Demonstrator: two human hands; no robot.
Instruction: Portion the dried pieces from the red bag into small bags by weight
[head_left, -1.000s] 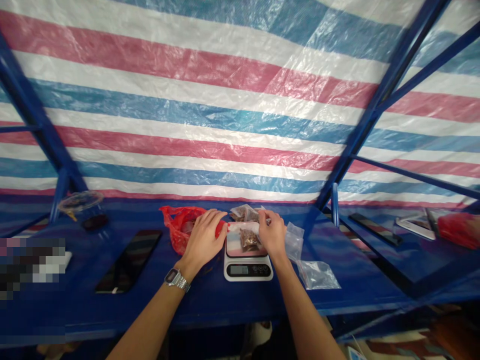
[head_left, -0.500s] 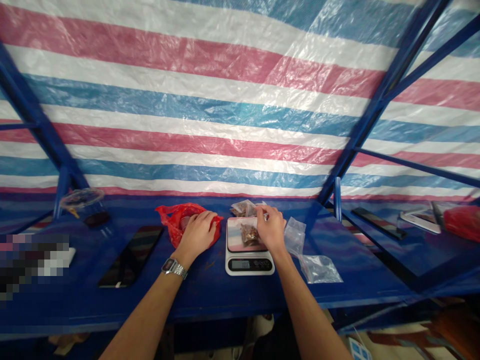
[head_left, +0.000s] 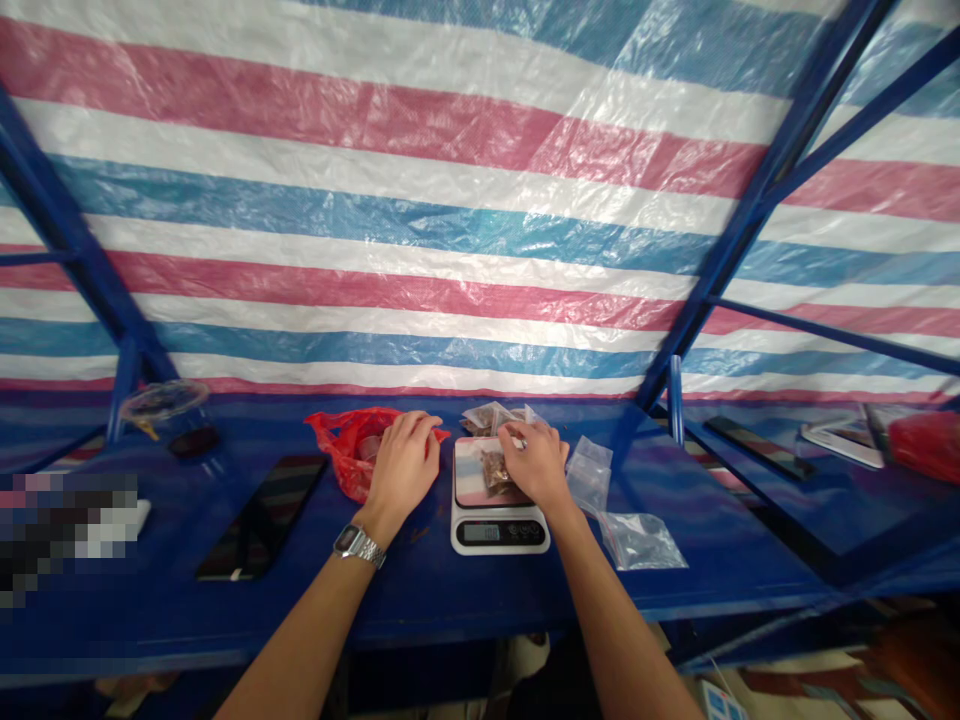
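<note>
Filled packet (head_left: 495,474) is lying on scale (head_left: 500,535), lower centre of frame, long axis unclear; right hand (head_left: 536,462) is nearer, curling over its right side; left hand (head_left: 407,462) is arching over red bag (head_left: 346,440), further left; can't tell either grip

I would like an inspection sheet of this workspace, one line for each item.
Surface: blue table with small brown marks.
Job's things: white scale carrying a filled bag of brown pieces; similar bags behind; red bag left, clear bags right.
Clutter: black phone and clear container, to the left.
Grips: left grip at the red bag; right grip at the filled bag; firmness unclear.
Cables: nothing seen on the table.
Surroundings: striped tarpaulin behind, blue metal frame.
</note>
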